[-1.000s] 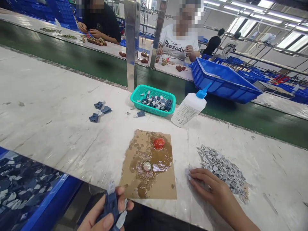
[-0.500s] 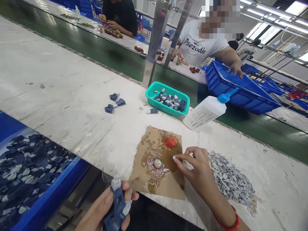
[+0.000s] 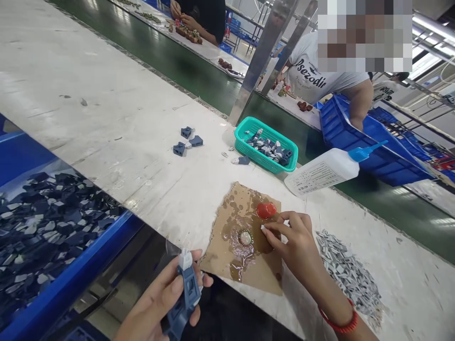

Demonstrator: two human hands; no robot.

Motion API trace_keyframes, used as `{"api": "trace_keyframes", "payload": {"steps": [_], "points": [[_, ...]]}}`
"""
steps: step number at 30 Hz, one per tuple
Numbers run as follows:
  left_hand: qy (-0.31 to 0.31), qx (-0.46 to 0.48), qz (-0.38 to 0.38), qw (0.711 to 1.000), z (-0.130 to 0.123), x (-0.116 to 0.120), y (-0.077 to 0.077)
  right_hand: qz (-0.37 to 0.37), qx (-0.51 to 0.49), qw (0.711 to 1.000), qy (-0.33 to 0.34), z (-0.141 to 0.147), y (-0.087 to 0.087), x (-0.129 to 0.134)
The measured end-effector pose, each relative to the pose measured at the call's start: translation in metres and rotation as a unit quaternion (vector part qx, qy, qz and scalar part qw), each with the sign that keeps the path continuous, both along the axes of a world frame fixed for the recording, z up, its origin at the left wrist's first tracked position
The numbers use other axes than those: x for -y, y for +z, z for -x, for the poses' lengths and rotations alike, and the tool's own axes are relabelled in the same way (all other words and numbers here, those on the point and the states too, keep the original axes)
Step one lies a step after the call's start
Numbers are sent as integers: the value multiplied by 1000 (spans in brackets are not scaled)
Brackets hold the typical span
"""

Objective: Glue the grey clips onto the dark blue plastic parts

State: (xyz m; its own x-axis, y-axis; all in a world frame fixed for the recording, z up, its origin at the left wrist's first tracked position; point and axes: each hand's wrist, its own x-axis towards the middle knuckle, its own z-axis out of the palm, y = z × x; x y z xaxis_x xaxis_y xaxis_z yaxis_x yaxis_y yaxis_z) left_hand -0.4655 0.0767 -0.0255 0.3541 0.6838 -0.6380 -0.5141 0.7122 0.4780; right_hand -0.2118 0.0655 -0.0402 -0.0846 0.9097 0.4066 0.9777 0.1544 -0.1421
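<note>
My left hand (image 3: 167, 296) is closed around dark blue plastic pieces (image 3: 183, 298) with light grey ends, held below the table's front edge. One grey tip (image 3: 185, 259) points up. My right hand (image 3: 293, 239) pinches a tiny whitish piece (image 3: 263, 228) between thumb and fingertip, over a stained, wet piece of cardboard (image 3: 222, 246). On the cardboard are a small round cap (image 3: 245, 238) amid shiny liquid and a red cap (image 3: 266, 210). A heap of small grey plastic pieces (image 3: 350, 272) lies to the right of my right wrist.
Behind the cardboard stand a green basket (image 3: 265, 163) of blue-and-grey pieces and a tilted white bottle (image 3: 322, 173) with a blue nozzle. Several loose blue pieces (image 3: 188, 142) lie left of them. A blue bin (image 3: 67, 279) of parts is at lower left. Co-workers sit across the green belt (image 3: 142, 64).
The view has shifted, so most things appear farther right. Both hands keep their hold on their pieces. The co-worker's arm opposite now reaches deeper into the blue crate.
</note>
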Motion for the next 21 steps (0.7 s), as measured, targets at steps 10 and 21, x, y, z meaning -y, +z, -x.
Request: {"api": "trace_keyframes", "payload": {"steps": [10,21], "points": [[-19,37,-46,998,0,1,-8,-53,2,998,-16,2,14,2],[-67,-63,-48,995,-16,2,-4,-62,-14,997,-51,9,4,7]]}}
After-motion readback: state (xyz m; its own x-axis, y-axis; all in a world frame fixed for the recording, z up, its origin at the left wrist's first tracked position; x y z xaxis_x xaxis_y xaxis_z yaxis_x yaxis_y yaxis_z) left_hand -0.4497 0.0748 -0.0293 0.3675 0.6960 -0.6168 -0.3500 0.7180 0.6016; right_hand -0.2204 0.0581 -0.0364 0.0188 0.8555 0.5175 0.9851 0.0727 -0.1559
